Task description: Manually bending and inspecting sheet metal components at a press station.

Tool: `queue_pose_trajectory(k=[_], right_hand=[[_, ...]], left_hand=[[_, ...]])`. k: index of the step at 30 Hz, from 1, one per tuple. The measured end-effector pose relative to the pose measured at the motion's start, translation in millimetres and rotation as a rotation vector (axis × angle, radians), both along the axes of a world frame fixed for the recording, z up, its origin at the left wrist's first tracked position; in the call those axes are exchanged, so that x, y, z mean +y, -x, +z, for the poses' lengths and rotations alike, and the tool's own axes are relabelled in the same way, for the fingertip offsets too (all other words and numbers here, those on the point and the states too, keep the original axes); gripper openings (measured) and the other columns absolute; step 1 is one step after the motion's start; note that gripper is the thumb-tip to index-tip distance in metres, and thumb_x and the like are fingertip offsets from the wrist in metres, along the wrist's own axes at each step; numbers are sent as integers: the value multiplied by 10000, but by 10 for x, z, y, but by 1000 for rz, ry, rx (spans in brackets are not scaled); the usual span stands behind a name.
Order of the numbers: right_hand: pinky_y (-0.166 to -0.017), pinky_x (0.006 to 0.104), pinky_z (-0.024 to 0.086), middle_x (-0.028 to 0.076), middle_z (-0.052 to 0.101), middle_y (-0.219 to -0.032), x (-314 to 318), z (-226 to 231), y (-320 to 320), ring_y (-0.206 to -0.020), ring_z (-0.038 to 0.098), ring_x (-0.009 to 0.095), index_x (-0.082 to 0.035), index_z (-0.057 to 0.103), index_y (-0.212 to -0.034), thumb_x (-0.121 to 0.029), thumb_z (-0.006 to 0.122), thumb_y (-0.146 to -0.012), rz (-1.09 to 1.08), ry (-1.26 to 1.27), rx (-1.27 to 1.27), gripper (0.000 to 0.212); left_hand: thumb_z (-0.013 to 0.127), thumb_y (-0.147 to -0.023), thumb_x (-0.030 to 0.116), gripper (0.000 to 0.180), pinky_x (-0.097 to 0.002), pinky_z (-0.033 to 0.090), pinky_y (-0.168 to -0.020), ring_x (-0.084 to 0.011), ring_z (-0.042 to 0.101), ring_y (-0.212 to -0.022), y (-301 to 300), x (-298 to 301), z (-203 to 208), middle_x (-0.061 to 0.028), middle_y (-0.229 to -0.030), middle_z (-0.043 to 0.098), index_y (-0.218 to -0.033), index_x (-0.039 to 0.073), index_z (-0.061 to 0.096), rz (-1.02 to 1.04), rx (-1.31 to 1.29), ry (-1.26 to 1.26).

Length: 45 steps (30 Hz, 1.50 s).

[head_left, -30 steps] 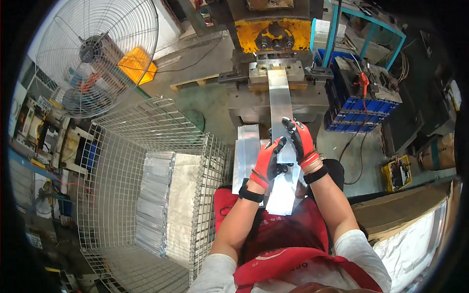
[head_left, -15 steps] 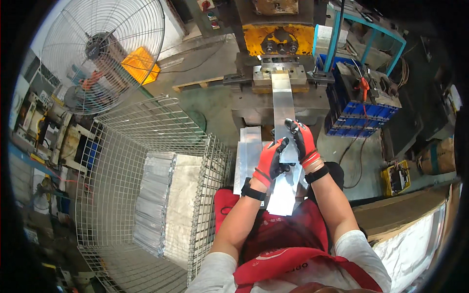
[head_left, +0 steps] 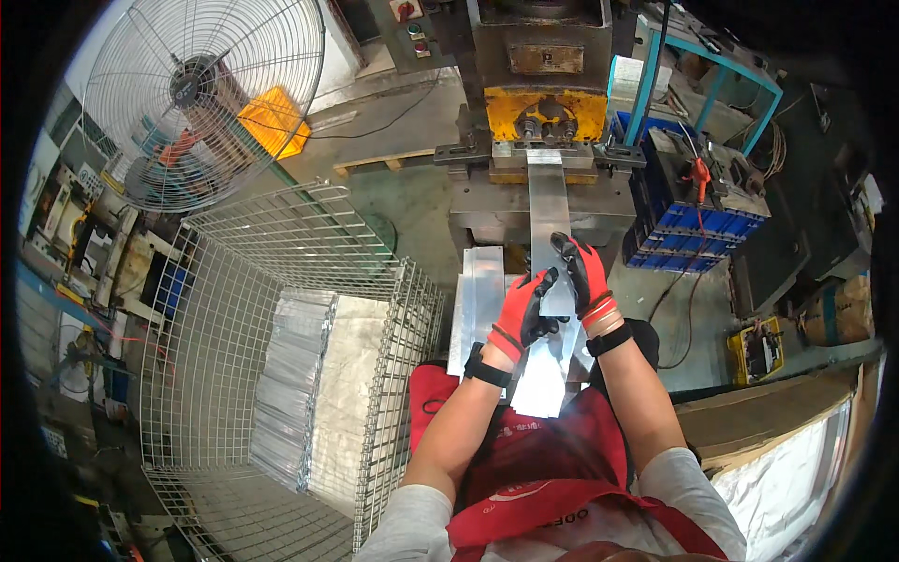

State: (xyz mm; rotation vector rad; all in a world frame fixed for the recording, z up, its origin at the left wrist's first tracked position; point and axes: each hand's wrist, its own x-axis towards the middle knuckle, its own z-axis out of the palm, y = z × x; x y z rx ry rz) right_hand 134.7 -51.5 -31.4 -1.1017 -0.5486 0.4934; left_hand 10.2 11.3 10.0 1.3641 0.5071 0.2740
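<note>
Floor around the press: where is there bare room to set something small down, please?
Bare floor shows between the wire basket and the press. Another bare patch lies between the blue crates and the yellow basket, beside a cable. It is crowded before the press: the hands hold a metal strip there, with more strips to the left and below.

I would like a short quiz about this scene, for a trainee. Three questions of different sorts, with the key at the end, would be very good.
1. True or false: the left hand and the right hand are both gloved in red and black.
2. On which side of the metal strip does the wire basket stand? a) right b) left c) both
3. What colour is the machine panel just beyond the far end of the metal strip?

Key: 1. True. 2. b. 3. Yellow.
</note>
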Motion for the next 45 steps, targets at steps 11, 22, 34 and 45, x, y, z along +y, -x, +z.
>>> queue_pose_trajectory(k=[11,22,34,45], right_hand=[[-801,282,420,107,595,-935,14,-134,-129,-885,558,186,30,562,-983,-147,437,-837,3,116,-272,262],[-961,531,177,72,437,-1154,-704,997,506,-1126,352,293,-118,429,-1191,-334,684,-579,-524,671,-1453,698],[-695,316,406,56,552,-668,-920,1039,577,-641,544,193,-111,548,-792,-275,591,-705,347,751,-1677,190],[-632,193,389,0,572,-764,-187,136,-71,-708,510,58,-2,587,-803,-121,554,-802,104,7,-9,124]], left_hand=[[635,-730,178,389,-306,461,-639,-206,533,-803,-29,114,-286,-86,-902,555,-1050,4,498,-123,-174,277],[513,-780,243,160,-371,428,-586,-298,557,-656,1047,-92,48,-125,-676,543,-834,93,515,-227,59,-873],[618,-733,191,563,-293,456,-685,-194,572,-801,1436,209,739,-122,-989,534,-1238,111,382,152,-93,-1259],[544,-806,156,480,-317,477,-710,-202,532,-946,725,-259,-280,-100,-1065,513,-1225,8,362,-275,-273,-23]])
